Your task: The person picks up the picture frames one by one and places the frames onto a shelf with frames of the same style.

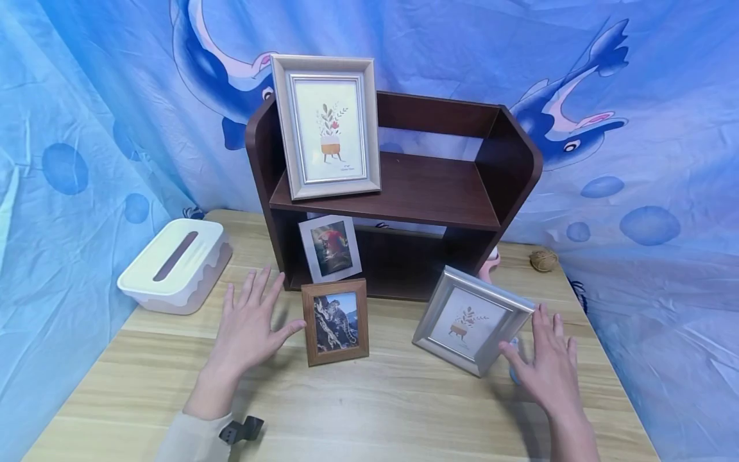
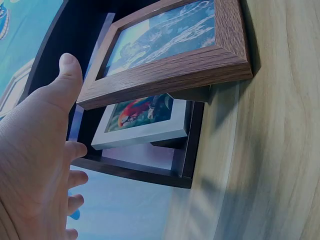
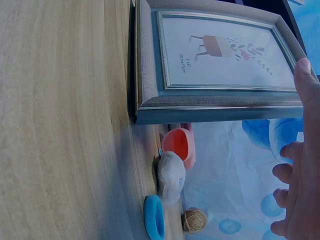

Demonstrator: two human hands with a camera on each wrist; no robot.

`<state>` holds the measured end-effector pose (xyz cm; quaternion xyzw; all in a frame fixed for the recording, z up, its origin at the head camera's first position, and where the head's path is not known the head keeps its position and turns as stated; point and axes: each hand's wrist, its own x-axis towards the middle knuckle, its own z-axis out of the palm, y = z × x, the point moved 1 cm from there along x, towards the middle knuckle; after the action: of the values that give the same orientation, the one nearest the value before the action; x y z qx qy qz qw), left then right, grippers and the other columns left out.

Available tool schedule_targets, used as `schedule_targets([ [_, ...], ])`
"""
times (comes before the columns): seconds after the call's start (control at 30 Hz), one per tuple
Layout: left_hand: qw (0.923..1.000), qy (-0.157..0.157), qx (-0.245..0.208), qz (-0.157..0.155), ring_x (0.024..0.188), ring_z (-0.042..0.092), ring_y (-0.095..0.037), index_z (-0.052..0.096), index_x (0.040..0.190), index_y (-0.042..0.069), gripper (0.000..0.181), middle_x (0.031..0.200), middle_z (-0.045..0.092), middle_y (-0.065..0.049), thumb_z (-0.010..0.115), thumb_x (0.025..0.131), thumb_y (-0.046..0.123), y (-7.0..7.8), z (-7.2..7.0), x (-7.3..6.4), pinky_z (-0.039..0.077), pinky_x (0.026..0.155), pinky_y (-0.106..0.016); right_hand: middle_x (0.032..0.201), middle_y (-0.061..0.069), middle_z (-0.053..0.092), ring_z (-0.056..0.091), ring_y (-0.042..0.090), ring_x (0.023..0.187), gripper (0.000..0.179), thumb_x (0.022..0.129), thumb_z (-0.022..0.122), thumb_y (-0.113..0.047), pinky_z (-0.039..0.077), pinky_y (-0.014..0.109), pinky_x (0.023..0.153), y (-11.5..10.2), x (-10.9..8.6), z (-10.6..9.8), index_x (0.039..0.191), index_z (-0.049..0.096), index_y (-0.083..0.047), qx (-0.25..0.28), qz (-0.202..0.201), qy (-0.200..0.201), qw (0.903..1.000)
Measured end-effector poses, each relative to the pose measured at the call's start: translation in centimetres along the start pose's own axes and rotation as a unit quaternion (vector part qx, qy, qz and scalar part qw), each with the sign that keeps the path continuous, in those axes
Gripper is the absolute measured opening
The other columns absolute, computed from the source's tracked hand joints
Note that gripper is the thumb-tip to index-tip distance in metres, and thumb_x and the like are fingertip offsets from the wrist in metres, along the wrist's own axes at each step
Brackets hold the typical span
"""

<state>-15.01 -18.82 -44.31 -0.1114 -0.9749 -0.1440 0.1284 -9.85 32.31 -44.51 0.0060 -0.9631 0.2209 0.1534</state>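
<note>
My left hand (image 1: 248, 327) hovers with spread fingers left of a brown wooden photo frame (image 1: 336, 324), thumb tip right by its left edge. That frame, with a leopard picture, stands on the table before the dark brown shelf (image 1: 439, 186). On the right, a silver photo frame (image 1: 470, 321) with a plant print stands angled on the table. My right hand (image 1: 548, 366) has its fingers extended beside it; in the right wrist view the thumb overlaps the frame's upper corner. A white frame (image 1: 331, 249) with a parrot picture stands in the lower shelf. A larger champagne-coloured frame (image 1: 329, 128) stands on the upper board.
At the left back is a white tissue box (image 1: 173, 263). A twine ball (image 1: 544, 260) lies at the far right. Behind the silver frame are a pink cup-like thing (image 3: 180, 145), a rounded white thing (image 3: 171, 175) and a blue ring-shaped thing (image 3: 154, 217). A blue dolphin curtain (image 1: 450, 38) surrounds the table.
</note>
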Motion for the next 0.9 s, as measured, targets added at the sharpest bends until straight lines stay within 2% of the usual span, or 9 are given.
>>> schedule_targets([
  [0.27,1.0000,0.001,-0.007,0.001,0.153,0.007,-0.042,0.030,0.160,0.010,0.097,0.168,0.013,-0.017,0.057,0.090,0.072,-0.1,0.0,0.0,-0.004,0.120,-0.066,0.166,0.023,0.011,0.000,0.043,0.153,0.097,0.094,0.066,-0.049,-0.008,0.069,0.118,-0.3,0.0,-0.1,0.158,0.017,0.006,-0.012,-0.001,0.008,0.9999],
  [0.33,0.9996,0.017,-0.021,0.005,0.152,0.014,-0.043,0.033,0.158,0.010,0.094,0.166,0.019,-0.018,0.060,0.090,0.068,-0.2,0.0,0.2,0.003,0.120,-0.068,0.165,0.025,0.015,0.005,0.044,0.153,0.093,0.094,0.068,-0.044,-0.004,0.068,0.120,-0.3,0.0,-0.1,0.158,0.021,0.005,0.014,-0.004,0.026,0.9996],
  [0.43,0.9950,0.069,-0.072,0.011,0.144,0.033,-0.045,0.044,0.151,0.007,0.080,0.159,0.035,-0.021,0.068,0.091,0.055,-0.6,0.2,0.7,0.020,0.115,-0.070,0.160,0.027,0.029,0.022,0.047,0.149,0.084,0.090,0.074,-0.029,0.011,0.060,0.123,-0.4,0.1,-0.2,0.157,0.032,-0.001,0.080,-0.003,0.075,0.9939],
  [0.5,0.9867,0.114,-0.116,0.012,0.136,0.043,-0.046,0.052,0.144,0.003,0.069,0.151,0.046,-0.023,0.072,0.092,0.043,-1.0,0.3,1.2,0.030,0.111,-0.069,0.151,0.027,0.045,0.040,0.043,0.140,0.076,0.087,0.077,-0.017,0.026,0.045,0.122,-0.5,0.2,-0.4,0.153,0.042,-0.004,0.125,-0.006,0.113,0.9857],
  [0.6,0.9704,0.164,-0.177,-0.006,0.125,0.054,-0.046,0.058,0.137,-0.001,0.056,0.139,0.057,-0.024,0.072,0.093,0.032,-1.7,0.9,2.1,0.040,0.104,-0.067,0.132,0.023,0.063,0.060,0.019,0.121,0.066,0.086,0.077,-0.004,0.040,0.018,0.107,-0.7,0.3,-0.3,0.146,0.051,-0.005,0.170,-0.007,0.143,0.9750],
  [0.67,0.9583,0.183,-0.218,-0.025,0.120,0.057,-0.044,0.058,0.135,-0.002,0.052,0.133,0.061,-0.024,0.072,0.094,0.027,-2.2,1.4,2.7,0.044,0.100,-0.064,0.118,0.017,0.071,0.064,0.001,0.105,0.061,0.086,0.076,0.002,0.043,0.006,0.096,-0.7,0.4,-0.1,0.143,0.055,-0.003,0.200,-0.006,0.147,0.9688],
  [0.73,0.9449,0.196,-0.259,-0.042,0.117,0.060,-0.042,0.057,0.135,-0.003,0.051,0.130,0.062,-0.024,0.073,0.094,0.023,-2.7,1.9,3.3,0.048,0.098,-0.060,0.109,0.003,0.074,0.062,-0.011,0.094,0.058,0.087,0.074,0.004,0.048,0.005,0.086,-0.8,0.3,0.2,0.141,0.056,-0.002,0.226,0.004,0.142,0.9638],
  [0.83,0.9250,0.202,-0.316,-0.061,0.117,0.061,-0.040,0.054,0.137,-0.004,0.053,0.131,0.061,-0.024,0.074,0.093,0.019,-3.1,2.5,4.0,0.051,0.099,-0.057,0.102,-0.016,0.069,0.064,-0.013,0.086,0.055,0.087,0.073,0.007,0.052,0.006,0.078,-0.6,0.1,0.9,0.140,0.056,0.002,0.257,0.020,0.135,0.9568],
  [0.9,0.9151,0.199,-0.343,-0.073,0.120,0.060,-0.039,0.052,0.138,-0.004,0.054,0.134,0.060,-0.024,0.074,0.094,0.018,-3.2,2.7,4.4,0.052,0.100,-0.055,0.100,-0.024,0.065,0.065,-0.012,0.084,0.054,0.087,0.073,0.008,0.052,0.006,0.075,-0.5,-0.1,1.3,0.138,0.056,0.005,0.265,0.023,0.130,0.9551],
])
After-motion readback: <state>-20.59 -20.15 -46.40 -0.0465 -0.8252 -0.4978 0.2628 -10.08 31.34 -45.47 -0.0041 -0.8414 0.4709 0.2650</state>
